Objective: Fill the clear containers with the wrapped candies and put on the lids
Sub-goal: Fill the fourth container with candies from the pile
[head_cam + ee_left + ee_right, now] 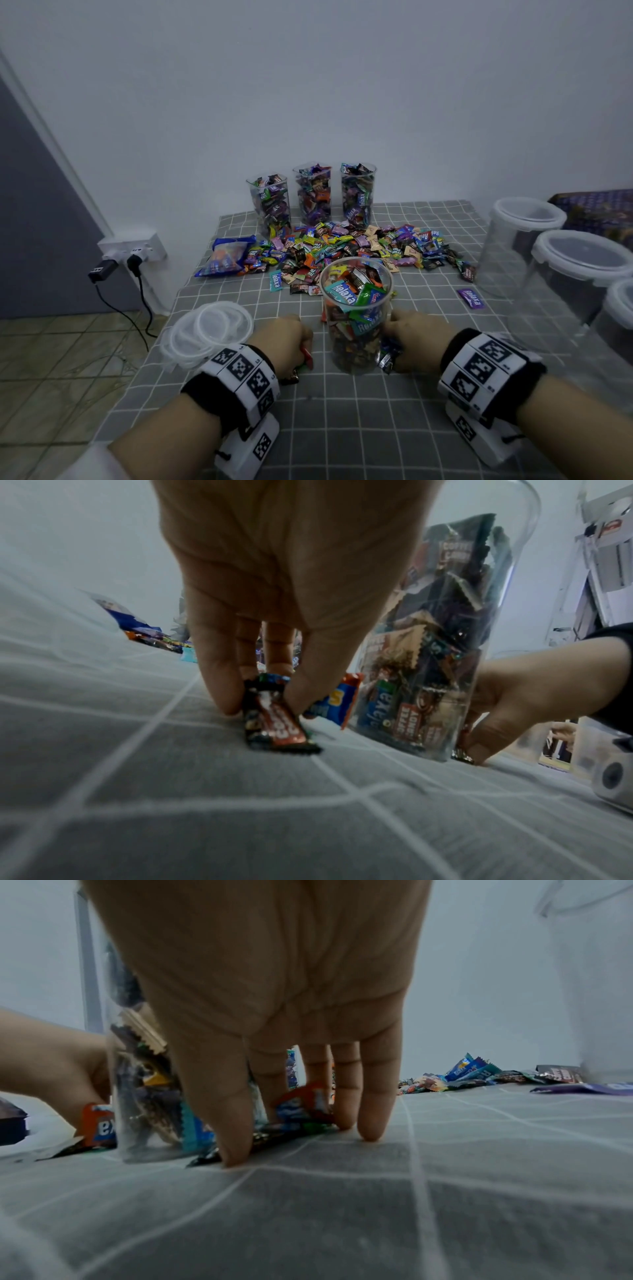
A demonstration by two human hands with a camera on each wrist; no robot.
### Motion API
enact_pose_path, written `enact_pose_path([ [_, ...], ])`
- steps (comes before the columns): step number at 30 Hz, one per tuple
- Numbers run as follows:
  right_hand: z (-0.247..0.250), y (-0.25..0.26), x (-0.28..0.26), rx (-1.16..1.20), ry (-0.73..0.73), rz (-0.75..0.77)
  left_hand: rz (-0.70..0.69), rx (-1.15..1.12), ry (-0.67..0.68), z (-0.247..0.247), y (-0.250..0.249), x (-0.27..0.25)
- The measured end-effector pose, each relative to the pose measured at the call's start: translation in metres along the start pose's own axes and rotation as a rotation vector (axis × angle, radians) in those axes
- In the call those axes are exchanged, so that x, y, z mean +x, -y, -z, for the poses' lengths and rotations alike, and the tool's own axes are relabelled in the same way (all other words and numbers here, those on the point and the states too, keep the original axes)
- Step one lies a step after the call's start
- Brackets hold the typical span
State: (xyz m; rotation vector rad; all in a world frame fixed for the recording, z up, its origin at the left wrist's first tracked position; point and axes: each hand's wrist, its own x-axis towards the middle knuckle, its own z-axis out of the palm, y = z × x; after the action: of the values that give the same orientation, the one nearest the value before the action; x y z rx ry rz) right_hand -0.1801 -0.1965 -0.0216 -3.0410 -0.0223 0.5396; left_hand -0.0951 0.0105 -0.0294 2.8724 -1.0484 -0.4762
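**What I can't make out**

From my head view, my left hand covers the candies under it — only red slivers show. My right hand hides most of the wrappers it holds beside the full container. The three big tubs run off the right edge, and the loose pile's smaller labels are unreadable. The right wrist view is blurred.

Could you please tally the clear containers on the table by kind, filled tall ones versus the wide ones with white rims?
Tall containers filled with candies: 4 (one between the hands, three by the wall)
Wide white-rimmed containers without candies: 3
Total: 7
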Motion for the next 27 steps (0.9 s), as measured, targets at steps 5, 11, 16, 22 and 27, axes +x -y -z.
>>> enact_pose_path([
  [5, 0.0, -0.001, -0.001, -0.021, 0.009, 0.025, 0.001, -0.012, -0.019, 0.002, 0.003, -0.006],
  [11, -0.002, -0.007, 0.0, -0.022, 0.054, -0.015, -0.008, -0.05, -0.048, 0.001, 0.005, -0.012],
  [16, 0.013, -0.021, -0.008, 0.074, -0.025, -0.123, -0.006, -0.102, -0.054, 0.006, 0.006, -0.017],
  [22, 0.043, -0.035, -0.027, 0.305, -0.435, -0.137, 0.035, -0.33, -0.203, 0.028, 0.006, -0.024],
  [27, 0.077, -0.01, -0.041, 0.415, -0.733, 0.049, 0.029, -0.561, -0.427, 0.056, 0.002, -0.03],
])
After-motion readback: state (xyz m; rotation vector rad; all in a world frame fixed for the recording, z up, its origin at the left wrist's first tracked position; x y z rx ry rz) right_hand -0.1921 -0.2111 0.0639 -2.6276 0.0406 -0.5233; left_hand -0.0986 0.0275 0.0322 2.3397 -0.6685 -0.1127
